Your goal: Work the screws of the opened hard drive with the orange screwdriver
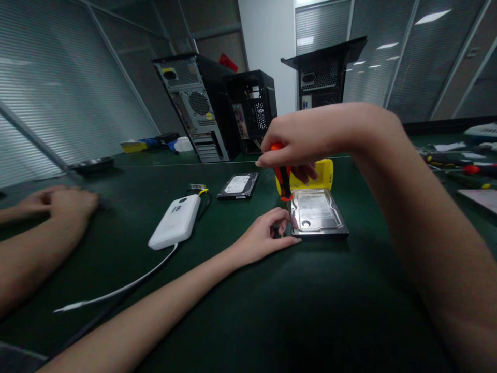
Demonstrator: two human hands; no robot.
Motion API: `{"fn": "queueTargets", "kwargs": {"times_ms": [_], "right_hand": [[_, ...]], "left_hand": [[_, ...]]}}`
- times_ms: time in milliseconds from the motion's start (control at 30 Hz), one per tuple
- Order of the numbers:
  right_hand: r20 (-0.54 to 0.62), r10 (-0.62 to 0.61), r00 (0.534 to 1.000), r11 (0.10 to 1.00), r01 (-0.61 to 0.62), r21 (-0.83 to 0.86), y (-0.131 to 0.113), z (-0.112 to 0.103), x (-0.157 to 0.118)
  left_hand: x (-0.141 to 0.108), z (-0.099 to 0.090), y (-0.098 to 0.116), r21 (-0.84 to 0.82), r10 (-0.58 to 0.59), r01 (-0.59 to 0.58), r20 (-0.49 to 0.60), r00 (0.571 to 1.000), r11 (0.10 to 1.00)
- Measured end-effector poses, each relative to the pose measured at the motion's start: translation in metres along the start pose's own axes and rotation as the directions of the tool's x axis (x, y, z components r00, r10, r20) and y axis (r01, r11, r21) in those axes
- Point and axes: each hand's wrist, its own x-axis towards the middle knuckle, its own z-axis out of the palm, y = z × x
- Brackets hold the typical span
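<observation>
With the metal lid [326, 220] in place on our hard drive [320, 236], our right hand [301, 139] grips the screwdriver [284, 181] by its edge, our left [262, 238] loosely parted alongside.

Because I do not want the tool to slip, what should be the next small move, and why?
Probably check how the screwdriver sits before any turn. The right hand grips it roughly upright at the far left corner of the hard drive, its tip not discernible, while the left hand is by the near left corner.
</observation>
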Motion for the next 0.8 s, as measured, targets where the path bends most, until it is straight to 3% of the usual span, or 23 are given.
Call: {"fn": "queueTargets", "kwargs": {"times_ms": [433, 667, 800], "right_hand": [[-0.009, 0.015, 1.0, 0.999, -0.016, -0.034, 0.0011, 0.0034, 0.0041], [0.005, 0.041, 0.999, 0.998, -0.041, 0.053, 0.002, 0.0023, 0.0026], [0.032, -0.008, 0.999, 0.997, 0.006, 0.073, -0.0042, -0.0008, -0.0017]], "left_hand": [[-0.0006, -0.0001, 0.0028, 0.016, 0.013, -0.012, -0.012, 1.0, 1.0], [-0.0013, 0.0002, 0.0028, 0.019, 0.0, 0.0, -0.003, 1.0, 1.0], [-0.0011, 0.0004, 0.0018, 0.017, -0.002, 0.002, -0.001, 1.0, 1.0]]}}
